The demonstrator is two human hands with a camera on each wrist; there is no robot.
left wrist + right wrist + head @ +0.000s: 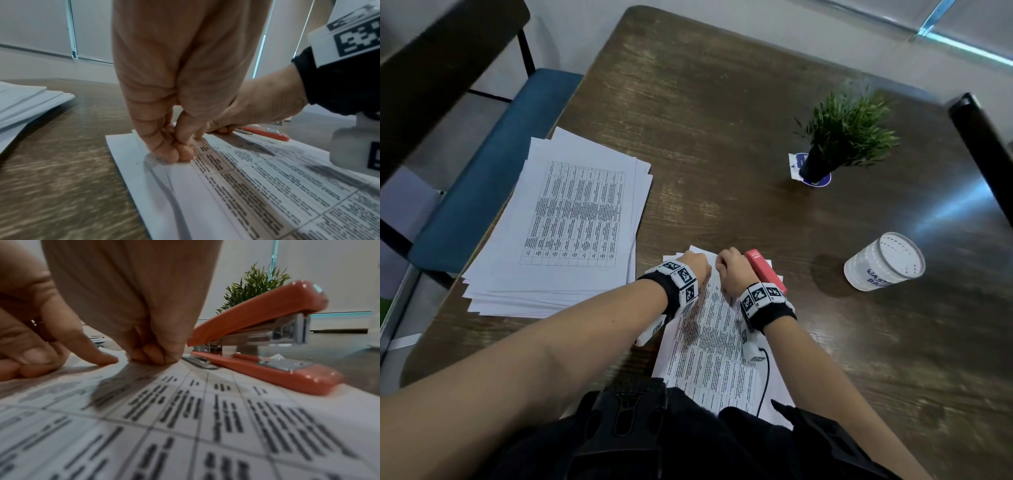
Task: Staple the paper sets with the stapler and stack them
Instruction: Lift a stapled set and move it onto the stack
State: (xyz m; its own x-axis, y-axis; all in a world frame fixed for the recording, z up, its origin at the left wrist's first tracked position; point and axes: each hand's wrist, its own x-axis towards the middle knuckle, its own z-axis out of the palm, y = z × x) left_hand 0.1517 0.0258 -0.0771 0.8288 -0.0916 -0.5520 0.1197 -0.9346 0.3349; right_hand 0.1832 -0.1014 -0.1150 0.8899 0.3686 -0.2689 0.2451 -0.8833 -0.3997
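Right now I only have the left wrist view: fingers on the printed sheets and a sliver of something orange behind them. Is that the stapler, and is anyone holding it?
Observer: Yes, the stapler. It lies beside the right hand, with no fingers on it.
Operator: Is its mouth on the paper?
Observer: Its base rests partly on the paper set, but no sheet is between its arm and base.
Operator: What is the right hand doing?
Observer: Its curled fingers press down on the set's far edge, close to the left hand.
Operator: Where is the pile?
Observer: The paper stack lies to the left of the hands.
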